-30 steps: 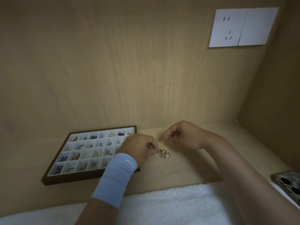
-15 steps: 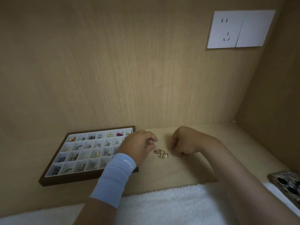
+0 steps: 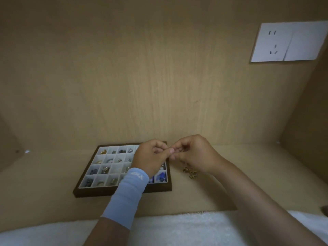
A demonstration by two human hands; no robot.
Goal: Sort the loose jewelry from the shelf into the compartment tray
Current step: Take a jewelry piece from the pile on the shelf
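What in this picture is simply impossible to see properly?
- Head view: anything held where the left hand and right hand meet is hidden by their fingers.
- Tray: its right compartments are covered by the left hand and sleeve.
- Loose jewelry: too small to tell pieces apart.
- Dark object: cut off by the right edge.

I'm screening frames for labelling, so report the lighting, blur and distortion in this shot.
Head view: dim, warm light, no glare; the arms throw soft shadows on the shelf; wide-angle bend skews the wall socket; left hand and right hand are slightly soft, so whether their fingertips pinch anything cannot be told; the contents of the tray read as specks.
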